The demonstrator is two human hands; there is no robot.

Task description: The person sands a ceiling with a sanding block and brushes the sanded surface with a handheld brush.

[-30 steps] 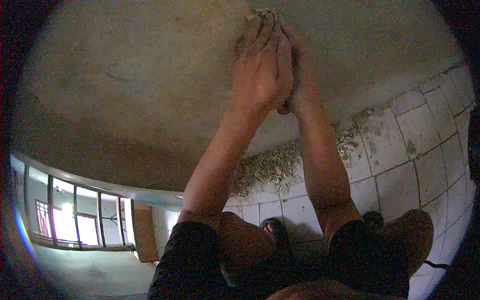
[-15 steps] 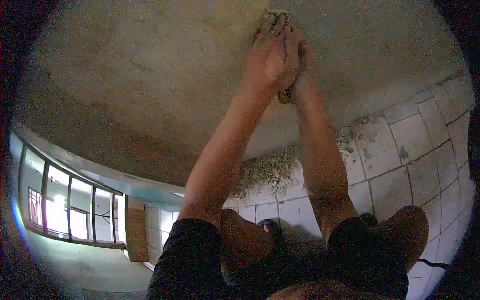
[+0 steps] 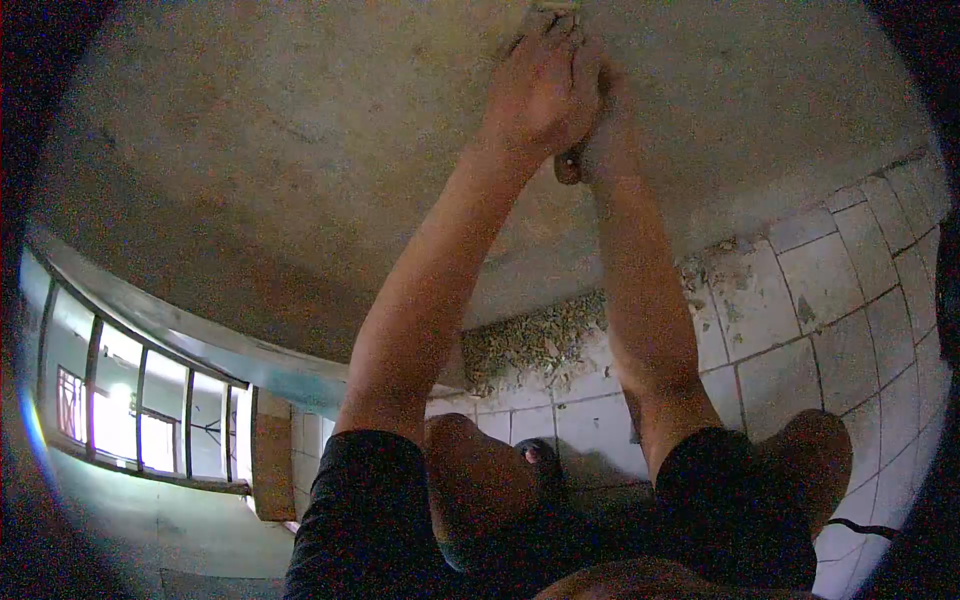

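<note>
The person's left hand [image 3: 545,100] and right hand [image 3: 612,95] are close together at the top, up against a rough, grey-brown wall [image 3: 300,170]; a scraper [image 3: 568,168] is between them, and most of it is hidden by the hands; the round end of its handle pokes out below, by the wrists, with a small hole in it; at the other end, a thin, pale edge peeks out past the fingers, right by the top of the view, so its full shape is hard to make out.

The left fingers are bent and close together around the scraper, though their tips are dark and blurry; the right hand is mostly behind the left one, so I cannot tell how far its fingers are open or how they hold on.

Under the arms, a heap of broken bits [image 3: 530,345] lies along the bottom of the wall; the right arm covers part of it, and more crumbs lie on the white floor tiles [image 3: 780,385]; what the bits are made of is hard to tell.

Two bent knees and dark sleeves fill the bottom; one foot [image 3: 535,455] is half lost in shadow; at the left, a window with bars [image 3: 142,400] glows too brightly to see through well; black corners cut off the rest.
</note>
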